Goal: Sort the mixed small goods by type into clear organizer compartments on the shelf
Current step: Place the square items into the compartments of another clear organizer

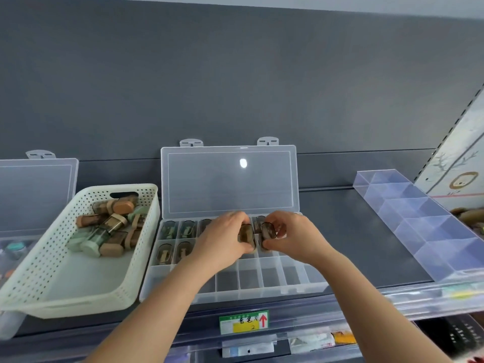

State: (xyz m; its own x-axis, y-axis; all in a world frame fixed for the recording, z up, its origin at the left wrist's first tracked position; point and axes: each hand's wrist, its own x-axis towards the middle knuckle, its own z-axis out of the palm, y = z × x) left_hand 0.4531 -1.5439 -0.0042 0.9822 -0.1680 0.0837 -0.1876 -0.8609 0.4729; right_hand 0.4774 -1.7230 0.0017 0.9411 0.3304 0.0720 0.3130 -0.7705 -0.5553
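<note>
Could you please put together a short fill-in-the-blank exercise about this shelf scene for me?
1. The lid of the clear organizer stands ____.
2. The left hand grips a small ____ item, and so does the right hand.
3. The unsorted goods lie in a white perforated ____ left of the organizer.
4. The shelf label carries a red ____ pointing up.
Missing words: open; brown; basket; arrow.

Upright lid (227,184) walls off back of organizer (262,290). Basket (78,299) tight against its left side. Right: bare shelf (353,231) strip open up to divider tray (419,221). Front compartments open from above.
</note>
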